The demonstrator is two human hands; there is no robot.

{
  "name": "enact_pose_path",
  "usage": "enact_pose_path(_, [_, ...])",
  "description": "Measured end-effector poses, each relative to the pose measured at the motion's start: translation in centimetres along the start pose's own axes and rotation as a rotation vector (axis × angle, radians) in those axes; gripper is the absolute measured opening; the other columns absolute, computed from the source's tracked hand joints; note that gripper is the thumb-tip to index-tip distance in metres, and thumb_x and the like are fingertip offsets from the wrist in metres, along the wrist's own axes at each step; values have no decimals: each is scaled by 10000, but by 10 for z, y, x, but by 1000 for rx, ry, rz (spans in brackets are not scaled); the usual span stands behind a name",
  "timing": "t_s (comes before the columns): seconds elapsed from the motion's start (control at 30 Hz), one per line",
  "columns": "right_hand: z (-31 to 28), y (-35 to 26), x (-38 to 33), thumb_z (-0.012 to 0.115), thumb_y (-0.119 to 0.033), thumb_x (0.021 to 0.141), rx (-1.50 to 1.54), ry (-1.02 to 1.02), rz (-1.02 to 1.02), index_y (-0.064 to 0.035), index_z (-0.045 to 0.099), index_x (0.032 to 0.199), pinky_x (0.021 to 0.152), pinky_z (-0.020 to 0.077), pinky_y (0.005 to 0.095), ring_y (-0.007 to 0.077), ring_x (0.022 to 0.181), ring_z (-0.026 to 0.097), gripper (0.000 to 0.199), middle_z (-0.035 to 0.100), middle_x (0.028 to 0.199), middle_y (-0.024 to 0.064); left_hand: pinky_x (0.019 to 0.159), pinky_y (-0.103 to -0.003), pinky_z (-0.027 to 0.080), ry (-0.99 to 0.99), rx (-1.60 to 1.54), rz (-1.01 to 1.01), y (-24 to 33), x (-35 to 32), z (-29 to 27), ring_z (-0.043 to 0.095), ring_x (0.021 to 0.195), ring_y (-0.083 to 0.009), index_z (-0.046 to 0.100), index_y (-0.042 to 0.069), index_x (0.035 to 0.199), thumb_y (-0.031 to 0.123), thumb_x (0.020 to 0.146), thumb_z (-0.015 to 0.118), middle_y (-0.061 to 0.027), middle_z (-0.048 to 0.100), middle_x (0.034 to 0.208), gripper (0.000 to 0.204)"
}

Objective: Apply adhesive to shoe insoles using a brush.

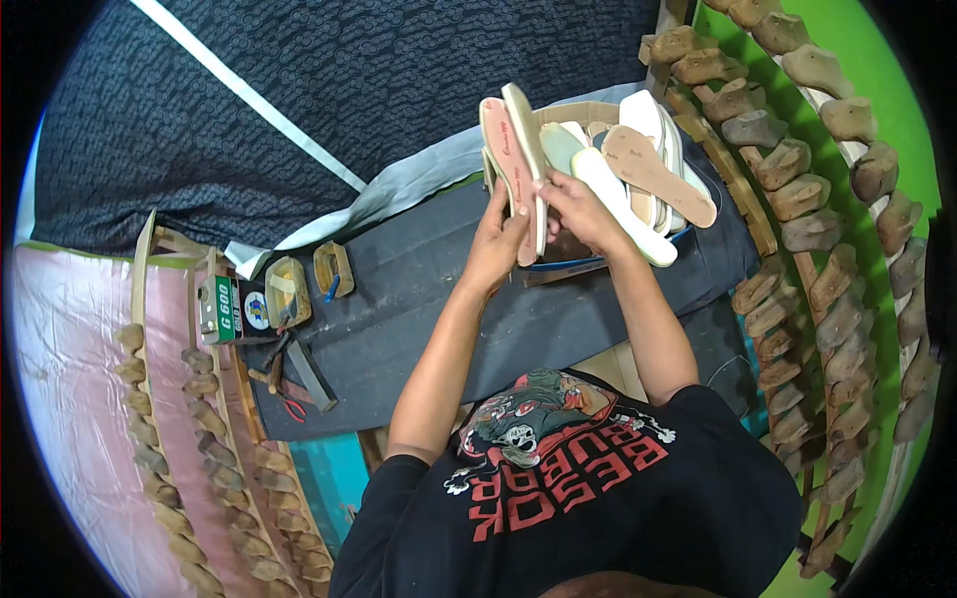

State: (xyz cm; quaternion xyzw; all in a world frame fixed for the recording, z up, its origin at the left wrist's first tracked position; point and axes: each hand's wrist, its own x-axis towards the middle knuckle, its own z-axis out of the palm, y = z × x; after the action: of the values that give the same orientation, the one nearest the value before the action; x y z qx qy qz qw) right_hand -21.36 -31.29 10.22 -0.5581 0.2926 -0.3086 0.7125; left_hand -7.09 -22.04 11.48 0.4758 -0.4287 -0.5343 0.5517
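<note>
My left hand grips a shoe sole with a pinkish face and red print, its thumb lying on that face. Behind it the pale edge of at least one more sole shows at the left. My right hand pinches a second sole, which stands nearly edge-on against the pink one. Both are raised above the worktable, toes pointing away from me. Just right of them, a cardboard box holds a heap of white, greenish and brown soles. A brown sole lies on top. Some fingers are hidden behind the soles.
Dark cloth covers the worktable. At its left are a green-and-white can, two small containers, red-handled pliers and a flat metal bar. Racks of wooden shoe lasts stand on both sides; dark patterned fabric hangs beyond.
</note>
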Motion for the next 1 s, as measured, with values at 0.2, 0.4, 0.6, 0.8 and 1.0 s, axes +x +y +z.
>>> enact_pose_path(0.2, [-17,5,14,448,-301,1007,-375,186,100,112,586,1145,539,520,323,199,576,624,457,668,816,148,879,-309,544,236,-34,83,-4,-7,-15,645,1040,-177,187,114,1602,132,1039,400,-89,586,1322,602])
enact_pose_path(0.4, [13,1,10,601,-222,943,-663,247,84,78,361,1470,912,500,393,307,1039,655,653,643,1118,223,943,-332,499,230,-123,75,-2,-24,-26,591,1104,-168,160,119,1610,277,1077,300,-98,549,1365,574])
enact_pose_path(0.6, [35,-3,0,654,-203,890,-951,418,-236,33,406,1422,1020,445,487,473,1173,535,632,471,1302,285,960,-371,506,128,-354,7,-10,-49,-51,606,1077,-207,217,105,1583,293,1064,292,-138,574,1310,557])
enact_pose_path(0.8, [79,-17,7,643,-51,904,-543,347,-448,-3,621,1164,585,423,253,89,676,498,266,600,921,63,900,-438,526,24,-645,-58,-30,-104,-106,621,1045,-276,396,51,1430,284,928,387,-159,586,1236,553])
enact_pose_path(1.0, [174,5,28,626,-79,924,-584,-20,-320,-6,656,1059,576,434,265,88,628,509,156,607,803,29,793,-414,550,3,-915,-271,-97,-191,-177,637,902,-271,551,25,1297,443,976,338,-144,614,1067,569])
